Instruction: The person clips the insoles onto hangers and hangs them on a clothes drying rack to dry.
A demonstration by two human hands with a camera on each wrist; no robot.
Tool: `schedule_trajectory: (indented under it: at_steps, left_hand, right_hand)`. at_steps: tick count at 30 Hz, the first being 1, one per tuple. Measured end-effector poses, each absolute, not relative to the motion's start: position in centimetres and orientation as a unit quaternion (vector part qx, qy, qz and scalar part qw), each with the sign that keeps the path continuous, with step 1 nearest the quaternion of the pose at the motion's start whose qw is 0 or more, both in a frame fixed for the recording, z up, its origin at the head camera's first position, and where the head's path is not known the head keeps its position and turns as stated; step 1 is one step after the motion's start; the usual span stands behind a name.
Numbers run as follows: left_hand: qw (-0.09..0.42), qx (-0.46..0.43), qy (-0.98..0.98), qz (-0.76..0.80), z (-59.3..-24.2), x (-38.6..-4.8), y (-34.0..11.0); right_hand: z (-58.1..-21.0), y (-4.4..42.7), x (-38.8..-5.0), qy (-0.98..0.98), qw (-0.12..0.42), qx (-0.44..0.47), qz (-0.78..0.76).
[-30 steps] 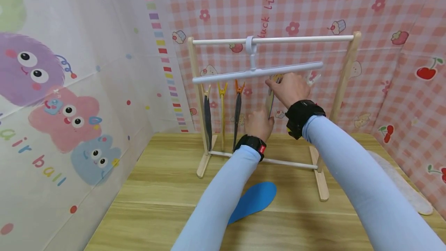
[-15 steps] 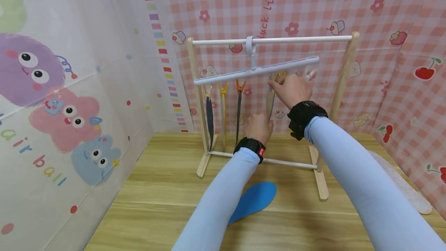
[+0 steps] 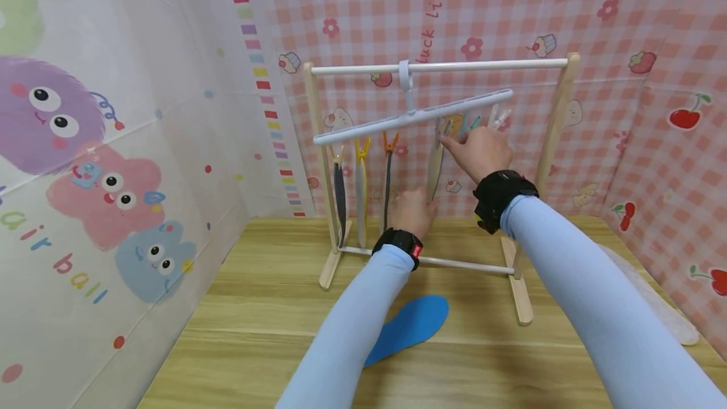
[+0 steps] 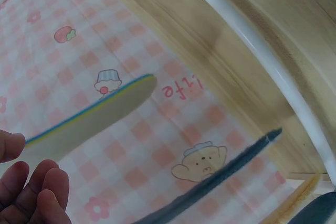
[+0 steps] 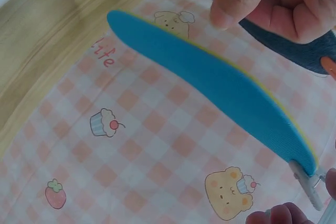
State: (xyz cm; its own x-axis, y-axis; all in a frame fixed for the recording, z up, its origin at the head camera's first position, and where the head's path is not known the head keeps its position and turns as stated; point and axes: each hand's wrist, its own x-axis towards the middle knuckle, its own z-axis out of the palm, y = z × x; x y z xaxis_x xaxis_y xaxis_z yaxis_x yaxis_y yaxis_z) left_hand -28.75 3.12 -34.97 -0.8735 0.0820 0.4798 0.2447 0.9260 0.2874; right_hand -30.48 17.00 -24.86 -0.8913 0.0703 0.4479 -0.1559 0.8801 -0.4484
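A thin insole, blue on one face and pale on the other (image 3: 435,169) (image 4: 100,116) (image 5: 210,85), hangs from a grey clip (image 5: 307,184) under the white hanger (image 3: 466,106). My left hand (image 3: 411,212) (image 4: 34,187) is beside its lower part, fingers loosely bent, with a gap to the insole in the left wrist view. Around the clip, my right hand (image 3: 483,151) (image 5: 283,214) has its thumb and fingers apart; whether a fingertip touches it is unclear. Three more insoles hang at left: dark (image 3: 339,197), pale with yellow edge (image 3: 361,201), and dark (image 3: 387,185).
The wooden rack (image 3: 553,125) carries the tilted hanger, lower at its left end. A blue insole (image 3: 411,327) lies on the wooden table (image 3: 250,333) in front of the rack. Another pale insole (image 3: 653,295) lies at the right edge. A lower white bar (image 3: 466,264) crosses the rack.
My left hand has moved slightly left and down, off the insole. My right hand has shifted a little right, exposing a teal clip. The hanger's right end has risen.
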Motion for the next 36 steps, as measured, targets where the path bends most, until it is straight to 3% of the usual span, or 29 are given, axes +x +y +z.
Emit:
schedule_trajectory:
  at_steps: [10,36]
  left_hand:
    - [0.242,-0.089,-0.952,-0.163,-35.7,-28.8,1.3]
    - [0.209,-0.079,-0.963,-0.15,-36.4,-28.4,-4.0]
  right_hand:
    - [-25.5,17.6,-29.7,-0.935,0.241,0.032,0.259]
    - [-27.3,19.9,-27.9,-0.956,0.176,0.038,0.23]
